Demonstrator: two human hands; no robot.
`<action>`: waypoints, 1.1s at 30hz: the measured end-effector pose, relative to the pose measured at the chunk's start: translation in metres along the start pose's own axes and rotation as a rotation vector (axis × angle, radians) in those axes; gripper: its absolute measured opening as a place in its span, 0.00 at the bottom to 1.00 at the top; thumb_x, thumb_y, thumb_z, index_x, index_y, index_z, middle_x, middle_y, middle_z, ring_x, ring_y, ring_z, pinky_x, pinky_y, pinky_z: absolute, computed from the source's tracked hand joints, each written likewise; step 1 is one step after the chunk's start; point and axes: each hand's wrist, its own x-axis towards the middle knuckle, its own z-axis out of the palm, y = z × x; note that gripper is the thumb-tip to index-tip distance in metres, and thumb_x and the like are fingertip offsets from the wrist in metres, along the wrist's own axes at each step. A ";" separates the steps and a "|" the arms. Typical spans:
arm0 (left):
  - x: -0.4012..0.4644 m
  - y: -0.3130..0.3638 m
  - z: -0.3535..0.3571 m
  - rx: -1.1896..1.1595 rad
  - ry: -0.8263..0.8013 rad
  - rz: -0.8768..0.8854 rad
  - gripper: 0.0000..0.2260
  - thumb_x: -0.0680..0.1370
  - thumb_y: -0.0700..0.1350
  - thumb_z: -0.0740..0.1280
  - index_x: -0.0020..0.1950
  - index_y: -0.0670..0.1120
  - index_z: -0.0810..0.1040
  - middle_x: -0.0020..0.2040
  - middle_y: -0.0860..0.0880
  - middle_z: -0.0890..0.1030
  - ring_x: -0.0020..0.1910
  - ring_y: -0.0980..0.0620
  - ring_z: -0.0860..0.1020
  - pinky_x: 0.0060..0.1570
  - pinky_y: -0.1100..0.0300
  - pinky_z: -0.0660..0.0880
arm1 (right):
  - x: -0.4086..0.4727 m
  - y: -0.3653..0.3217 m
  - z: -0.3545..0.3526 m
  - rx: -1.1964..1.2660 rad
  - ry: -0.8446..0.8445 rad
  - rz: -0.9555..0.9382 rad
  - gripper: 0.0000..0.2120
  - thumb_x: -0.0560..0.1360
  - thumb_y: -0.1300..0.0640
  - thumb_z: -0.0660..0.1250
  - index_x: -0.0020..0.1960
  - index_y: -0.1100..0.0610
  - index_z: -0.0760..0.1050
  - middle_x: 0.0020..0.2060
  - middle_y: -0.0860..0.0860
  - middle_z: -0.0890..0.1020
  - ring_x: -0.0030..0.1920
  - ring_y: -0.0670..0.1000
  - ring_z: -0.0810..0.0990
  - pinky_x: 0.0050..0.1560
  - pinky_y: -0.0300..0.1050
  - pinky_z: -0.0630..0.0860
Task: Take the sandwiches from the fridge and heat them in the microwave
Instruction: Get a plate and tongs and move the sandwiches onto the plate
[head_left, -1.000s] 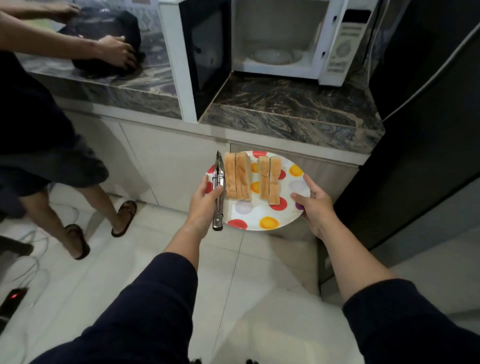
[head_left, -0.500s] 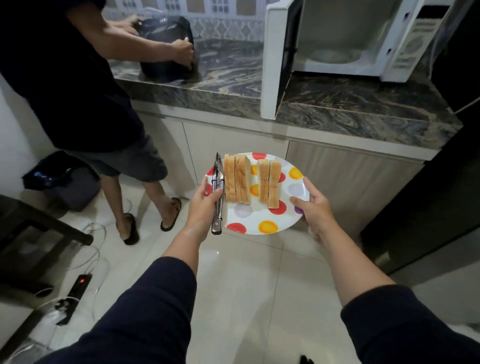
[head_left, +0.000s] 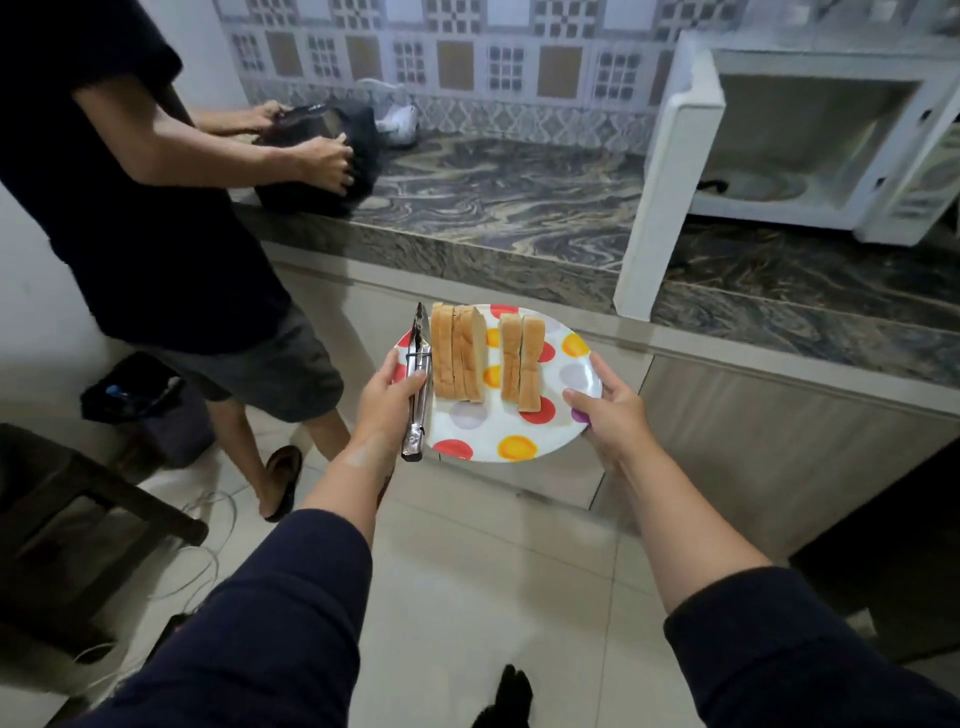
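Observation:
I hold a white plate (head_left: 493, 434) with coloured dots in front of me, over the floor. Two sandwiches stand on edge on it: a thicker one (head_left: 458, 352) on the left and a thinner one (head_left: 522, 359) to its right. My left hand (head_left: 388, 397) grips the plate's left rim together with metal tongs (head_left: 418, 387) lying along that rim. My right hand (head_left: 613, 415) grips the right rim, thumb on top. The white microwave (head_left: 810, 140) stands on the counter at the upper right, its door (head_left: 662, 179) swung open toward me and the glass turntable visible inside.
A person in dark clothes stands at the left, both hands on a black bag (head_left: 324, 156) on the marble counter (head_left: 498, 208). A dark bench (head_left: 78, 499) and loose cables (head_left: 208, 525) lie on the floor at the left. Cabinet fronts run under the counter.
The view has swung left and back from the counter. The microwave now sits farther to the upper right. The plate stays level in both hands, held the same way.

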 end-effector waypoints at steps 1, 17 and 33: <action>0.017 0.005 0.000 -0.006 0.012 -0.002 0.29 0.70 0.52 0.66 0.72 0.55 0.69 0.64 0.49 0.79 0.59 0.47 0.79 0.62 0.45 0.74 | 0.015 -0.005 0.006 -0.001 -0.004 -0.014 0.32 0.74 0.73 0.65 0.74 0.54 0.65 0.55 0.52 0.81 0.52 0.52 0.81 0.49 0.45 0.79; 0.283 0.106 0.068 -0.044 -0.123 0.142 0.11 0.78 0.41 0.63 0.56 0.55 0.78 0.56 0.46 0.82 0.57 0.42 0.80 0.62 0.44 0.74 | 0.261 -0.090 0.065 -0.241 0.117 -0.194 0.31 0.76 0.65 0.67 0.76 0.51 0.62 0.60 0.59 0.79 0.52 0.53 0.80 0.58 0.48 0.77; 0.493 0.093 0.135 0.878 -0.217 0.275 0.30 0.80 0.63 0.53 0.79 0.50 0.54 0.79 0.50 0.56 0.78 0.54 0.48 0.73 0.43 0.36 | 0.430 -0.087 0.047 -0.782 0.357 0.075 0.35 0.68 0.33 0.66 0.73 0.35 0.60 0.77 0.56 0.58 0.78 0.54 0.48 0.74 0.60 0.36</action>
